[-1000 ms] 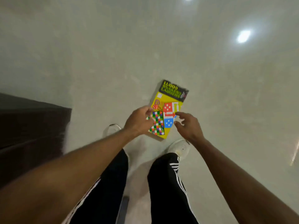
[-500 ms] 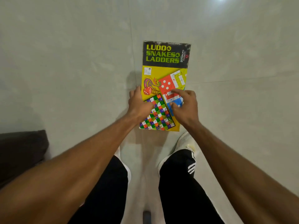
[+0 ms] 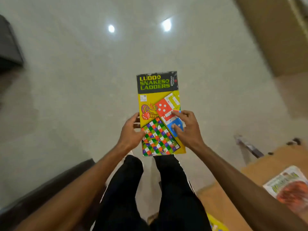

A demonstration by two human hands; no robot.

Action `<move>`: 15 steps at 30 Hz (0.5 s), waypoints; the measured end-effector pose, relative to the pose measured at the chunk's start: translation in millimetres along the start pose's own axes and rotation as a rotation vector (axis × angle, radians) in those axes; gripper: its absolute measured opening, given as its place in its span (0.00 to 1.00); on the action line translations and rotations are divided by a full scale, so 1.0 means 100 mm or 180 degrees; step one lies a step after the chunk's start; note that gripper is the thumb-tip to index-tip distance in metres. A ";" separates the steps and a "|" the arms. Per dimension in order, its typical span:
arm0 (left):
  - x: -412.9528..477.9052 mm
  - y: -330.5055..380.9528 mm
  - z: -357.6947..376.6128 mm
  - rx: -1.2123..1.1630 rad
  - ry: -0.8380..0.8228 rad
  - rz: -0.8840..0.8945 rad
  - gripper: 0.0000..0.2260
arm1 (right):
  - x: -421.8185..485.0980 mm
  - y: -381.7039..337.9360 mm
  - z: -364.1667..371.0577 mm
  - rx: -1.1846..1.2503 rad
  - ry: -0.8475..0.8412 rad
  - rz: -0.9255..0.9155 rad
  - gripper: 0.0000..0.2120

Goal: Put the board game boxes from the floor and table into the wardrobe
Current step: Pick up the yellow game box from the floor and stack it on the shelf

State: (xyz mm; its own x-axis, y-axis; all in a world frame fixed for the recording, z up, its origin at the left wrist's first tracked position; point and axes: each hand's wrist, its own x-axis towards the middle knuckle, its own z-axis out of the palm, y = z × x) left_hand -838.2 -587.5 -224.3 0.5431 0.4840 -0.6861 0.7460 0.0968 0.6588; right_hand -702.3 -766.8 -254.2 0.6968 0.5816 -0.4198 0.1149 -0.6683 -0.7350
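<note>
Gripping flat glossy rectangular Ludo box (image 3: 158, 99): left hand (image 3: 130, 134) fingers clamped on edge, right hand (image 3: 187, 130) fingers pressing printed lid.

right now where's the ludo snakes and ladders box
In the head view the Ludo box sits centre frame, held between the left hand and right hand above the floor, just ahead of the person's legs.

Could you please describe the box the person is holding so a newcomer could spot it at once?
Centre frame, above the pale floor, both hands grip a flat yellow box. Unlike the blurred box on the table, its black top band reads Ludo, Snakes, Ladders.
</note>
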 end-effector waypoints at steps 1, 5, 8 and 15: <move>-0.17 0.26 0.03 0.0080 -0.0071 0.0093 0.32 | -0.14 -0.12 -0.28 0.0041 0.0094 -0.0021 0.24; -0.60 1.09 0.23 0.0232 -0.0339 0.0394 0.38 | -0.52 -0.32 -1.15 0.0240 0.0471 -0.0065 0.24; -0.69 1.60 0.52 0.0413 -0.0537 0.0611 0.39 | -0.70 -0.32 -1.66 0.0393 0.0757 0.0087 0.23; -0.33 2.74 1.47 0.1106 -0.0943 0.1316 0.38 | -0.61 0.11 -2.59 0.0700 0.1575 0.0394 0.24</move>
State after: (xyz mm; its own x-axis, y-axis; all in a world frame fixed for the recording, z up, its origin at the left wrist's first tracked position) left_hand -594.7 -704.6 -66.3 0.8611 0.1538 -0.4847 0.5056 -0.3605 0.7838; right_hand -560.4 -929.6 -98.8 0.9512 0.1821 -0.2489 -0.1026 -0.5745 -0.8121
